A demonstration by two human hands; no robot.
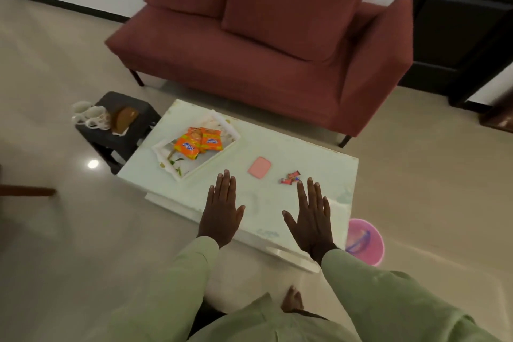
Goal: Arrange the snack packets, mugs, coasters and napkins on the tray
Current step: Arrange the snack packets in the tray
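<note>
A white tray (222,122) lies on the left part of a low white table (313,158). Orange snack packets (198,143) are piled inside the tray. A pink flat packet (259,166) and small red wrapped sweets (290,178) lie on the table right of the tray. White mugs (90,115) and a brown coaster stack (125,119) over a white napkin sit on a dark stool (116,133) left of the table. My left hand (220,209) and my right hand (311,216) hover flat above the table's near edge, fingers spread, holding nothing.
A dark red sofa (263,44) stands behind the table. A pink bucket (365,240) sits on the floor at the table's near right corner. A dark door (458,22) is at the far right. My bare foot (291,298) shows below the table edge.
</note>
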